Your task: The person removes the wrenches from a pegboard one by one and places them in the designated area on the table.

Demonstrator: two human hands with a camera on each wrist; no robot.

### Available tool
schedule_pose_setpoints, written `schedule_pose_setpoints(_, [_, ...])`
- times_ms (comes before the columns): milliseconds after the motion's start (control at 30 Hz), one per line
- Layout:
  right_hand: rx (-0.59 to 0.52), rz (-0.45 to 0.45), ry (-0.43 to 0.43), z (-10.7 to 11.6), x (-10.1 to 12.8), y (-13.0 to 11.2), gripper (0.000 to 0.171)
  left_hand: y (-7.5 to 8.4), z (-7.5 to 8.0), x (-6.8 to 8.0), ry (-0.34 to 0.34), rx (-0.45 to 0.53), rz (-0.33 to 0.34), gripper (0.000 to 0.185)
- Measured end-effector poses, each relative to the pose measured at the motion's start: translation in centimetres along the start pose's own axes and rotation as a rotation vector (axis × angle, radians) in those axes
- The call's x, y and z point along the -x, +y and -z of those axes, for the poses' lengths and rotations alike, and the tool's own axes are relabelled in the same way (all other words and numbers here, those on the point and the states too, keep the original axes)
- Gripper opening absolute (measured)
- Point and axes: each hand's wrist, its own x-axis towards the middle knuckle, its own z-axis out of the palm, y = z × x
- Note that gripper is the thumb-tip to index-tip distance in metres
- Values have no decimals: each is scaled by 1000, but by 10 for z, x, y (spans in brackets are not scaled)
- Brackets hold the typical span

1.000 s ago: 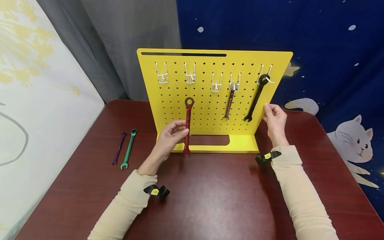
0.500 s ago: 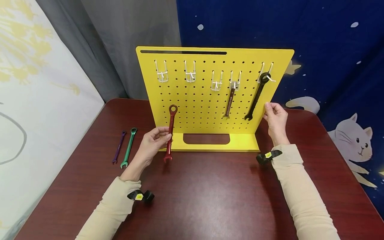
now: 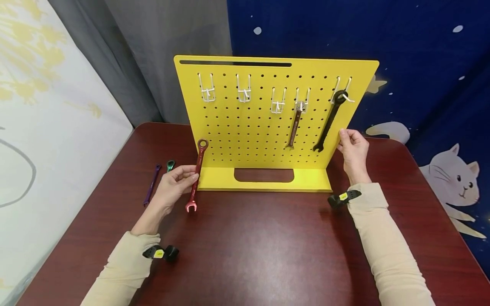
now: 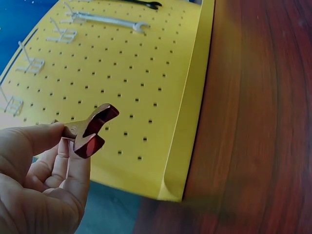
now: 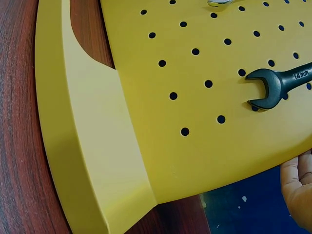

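My left hand (image 3: 174,189) pinches a red combination wrench (image 3: 197,176) by its shank, ring end up and open end down. It is held off the left lower corner of the yellow pegboard (image 3: 245,140). In the left wrist view the wrench's open jaw (image 4: 92,131) points toward the camera. My right hand (image 3: 354,153) grips the pegboard's right edge between thumb and fingers. Near it a black wrench (image 3: 329,123) hangs from the rightmost hook; its open end reads 14 mm in the right wrist view. A silver wrench (image 3: 294,127) hangs one hook further left.
Three white hooks hold nothing, among them the left hook (image 3: 208,94). On the table (image 3: 268,246) lie a purple wrench (image 3: 152,185) and a green wrench (image 3: 170,165), the green one mostly hidden behind my left hand. Curtains stand behind the board.
My left hand has moved left and slightly down with the red wrench, away from the board's middle, and now covers most of the green wrench. My right hand stays on the board's edge.
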Motion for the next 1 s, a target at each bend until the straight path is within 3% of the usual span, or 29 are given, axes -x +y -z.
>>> schedule_pose_setpoints(367, [13,15,-3,-1,0,1,10,-7,36,8,51,-81,11,42])
schedule_pose_setpoints(633, [23,7,0,0,0,1,11,-14,58,13,104,-14,15,13])
schedule_pose_setpoints(767, [19,0,5,1,1,1,10,-19,69,15,115,9,7,13])
schedule_pose_setpoints(1000, [-16,-2,3,0,0,1,10,-29,89,15,140,-80,-15,13])
